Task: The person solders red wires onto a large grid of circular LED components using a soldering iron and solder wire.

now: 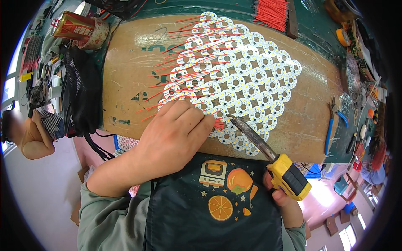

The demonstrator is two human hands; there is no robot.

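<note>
Rows of white ring-shaped LED boards (251,90) lie closely packed on a brown board. Thin red wires (167,63) stick out leftward from those in the left-hand columns. My left hand (176,131) is closed over the lower left of the rings, pinching a small bunch of red wires (219,124) whose ends show beside its fingertips. My right hand (281,193) grips a soldering iron (289,175) with a yellow and black handle. The iron's dark tip rests on or just above a ring close to the left fingertips; contact cannot be made out. Some rings are hidden under my left hand.
The worn brown board (310,125) lies on a green tabletop. A bundle of red wires (271,14) sits at the far edge. Blue-handled pliers (331,125) lie right, near orange tape (343,37). Left are a red-gold can (73,26) and black bag (79,92). Another person (35,129) sits left.
</note>
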